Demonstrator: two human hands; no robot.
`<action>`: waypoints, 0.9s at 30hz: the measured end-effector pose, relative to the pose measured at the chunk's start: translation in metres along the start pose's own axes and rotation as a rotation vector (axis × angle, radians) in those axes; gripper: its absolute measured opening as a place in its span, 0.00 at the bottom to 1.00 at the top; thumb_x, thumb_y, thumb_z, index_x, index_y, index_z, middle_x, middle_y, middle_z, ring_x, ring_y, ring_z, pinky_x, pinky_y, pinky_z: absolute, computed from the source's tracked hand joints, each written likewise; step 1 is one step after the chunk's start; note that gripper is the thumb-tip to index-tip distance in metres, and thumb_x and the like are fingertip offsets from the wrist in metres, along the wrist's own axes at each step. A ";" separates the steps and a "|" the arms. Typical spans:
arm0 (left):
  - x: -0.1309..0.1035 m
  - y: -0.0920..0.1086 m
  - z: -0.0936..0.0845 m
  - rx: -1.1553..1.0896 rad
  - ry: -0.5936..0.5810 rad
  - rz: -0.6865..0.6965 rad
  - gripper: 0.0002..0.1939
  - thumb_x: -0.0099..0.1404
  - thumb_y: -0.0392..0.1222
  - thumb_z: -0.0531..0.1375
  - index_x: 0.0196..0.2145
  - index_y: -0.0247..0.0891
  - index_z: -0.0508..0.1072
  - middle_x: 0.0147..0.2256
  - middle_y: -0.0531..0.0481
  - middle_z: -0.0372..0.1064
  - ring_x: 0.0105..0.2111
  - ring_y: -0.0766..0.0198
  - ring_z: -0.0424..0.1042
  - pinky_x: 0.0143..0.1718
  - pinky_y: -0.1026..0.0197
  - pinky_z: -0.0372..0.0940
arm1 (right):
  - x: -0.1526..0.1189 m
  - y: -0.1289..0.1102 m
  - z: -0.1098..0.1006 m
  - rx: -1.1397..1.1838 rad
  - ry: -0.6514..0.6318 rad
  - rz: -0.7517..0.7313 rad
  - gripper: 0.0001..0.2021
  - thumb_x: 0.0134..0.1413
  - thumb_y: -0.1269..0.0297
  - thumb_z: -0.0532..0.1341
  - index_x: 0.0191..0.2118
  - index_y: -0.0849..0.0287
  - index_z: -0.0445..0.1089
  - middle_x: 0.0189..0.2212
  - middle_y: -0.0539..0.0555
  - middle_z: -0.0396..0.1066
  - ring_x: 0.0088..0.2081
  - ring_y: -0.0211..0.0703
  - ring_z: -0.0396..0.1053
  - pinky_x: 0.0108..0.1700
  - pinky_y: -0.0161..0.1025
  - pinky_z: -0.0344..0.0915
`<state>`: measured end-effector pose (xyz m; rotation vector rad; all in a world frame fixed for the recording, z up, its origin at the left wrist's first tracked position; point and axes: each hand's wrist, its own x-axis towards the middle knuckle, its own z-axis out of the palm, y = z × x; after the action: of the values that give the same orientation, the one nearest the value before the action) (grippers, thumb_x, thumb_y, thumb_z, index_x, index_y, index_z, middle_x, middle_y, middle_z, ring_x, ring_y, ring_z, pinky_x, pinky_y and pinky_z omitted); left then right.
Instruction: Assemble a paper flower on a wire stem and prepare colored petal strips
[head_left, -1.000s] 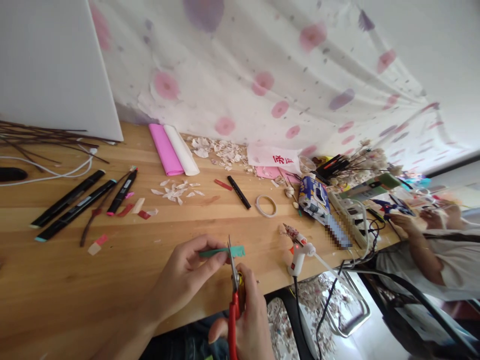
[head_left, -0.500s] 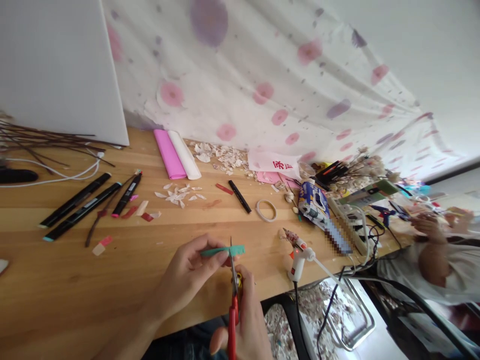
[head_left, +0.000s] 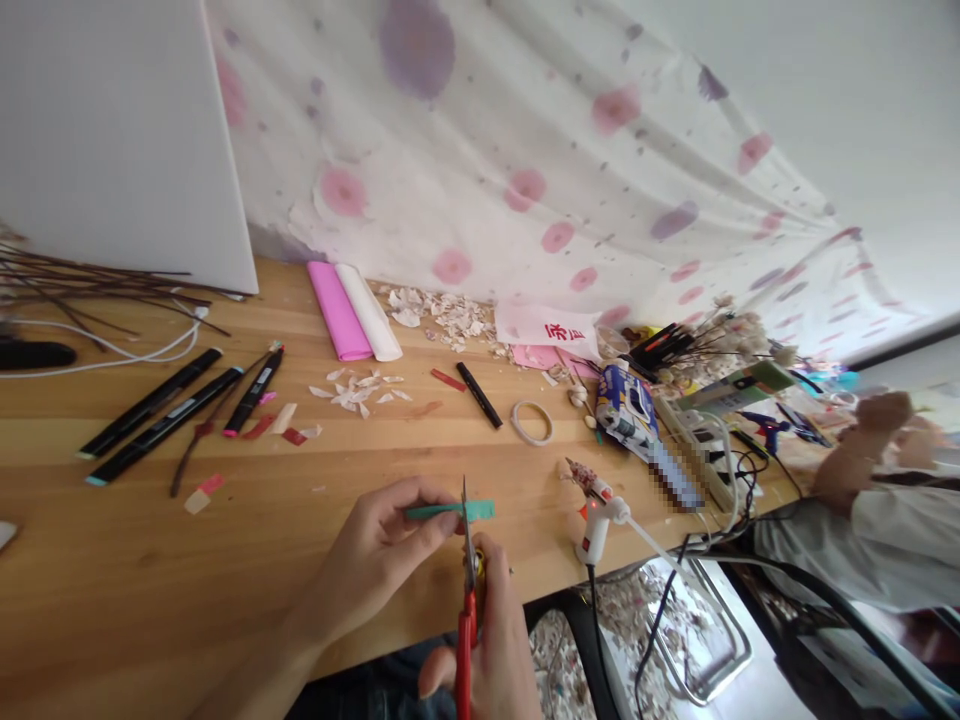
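Note:
Between the thumb and fingers of my left hand (head_left: 397, 530) is a narrow strip of teal paper (head_left: 480, 510), held level above the front of the table. My right hand (head_left: 495, 630) grips a pair of red-handled scissors (head_left: 466, 630), points upward. Their blades cross the strip just right of my left fingertips, and the free end sticks out to the right. A small yellow part shows by the scissors' pivot. Whether the blades are fully closed on the paper cannot be made out.
A hot glue gun (head_left: 596, 520) stands on the right, its cord dropping over the edge. Behind lie a tape roll (head_left: 532, 440), a black marker (head_left: 478, 395) and paper scraps (head_left: 360, 390). More markers (head_left: 165, 425) lie left. Another person's arm (head_left: 847, 465) is at far right.
My hands, the strip and the scissors have shifted very slightly down and right. At far right the other person's hand has risen.

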<state>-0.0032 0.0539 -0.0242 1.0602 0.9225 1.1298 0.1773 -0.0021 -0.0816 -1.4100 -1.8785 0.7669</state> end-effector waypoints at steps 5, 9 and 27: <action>0.000 0.000 0.000 -0.009 0.008 0.006 0.05 0.65 0.41 0.64 0.35 0.41 0.80 0.33 0.53 0.79 0.37 0.65 0.77 0.40 0.68 0.69 | -0.002 -0.002 0.006 -0.003 0.100 0.094 0.46 0.41 0.27 0.65 0.58 0.53 0.57 0.38 0.53 0.73 0.37 0.52 0.74 0.39 0.40 0.71; 0.000 0.000 0.001 -0.008 -0.002 -0.008 0.04 0.65 0.42 0.64 0.35 0.41 0.79 0.33 0.53 0.79 0.37 0.64 0.78 0.40 0.68 0.70 | 0.000 -0.003 0.000 0.012 0.060 0.074 0.42 0.45 0.34 0.67 0.59 0.53 0.56 0.39 0.53 0.74 0.37 0.51 0.74 0.40 0.39 0.71; 0.001 0.002 0.005 0.022 0.029 -0.041 0.07 0.63 0.44 0.64 0.35 0.38 0.79 0.33 0.49 0.79 0.36 0.61 0.77 0.39 0.65 0.70 | -0.001 -0.004 0.005 0.089 0.053 0.077 0.50 0.38 0.22 0.60 0.61 0.51 0.56 0.48 0.56 0.72 0.48 0.57 0.74 0.44 0.42 0.72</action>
<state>0.0014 0.0546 -0.0215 1.0408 0.9778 1.1063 0.1714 -0.0042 -0.0821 -1.4401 -1.7368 0.8321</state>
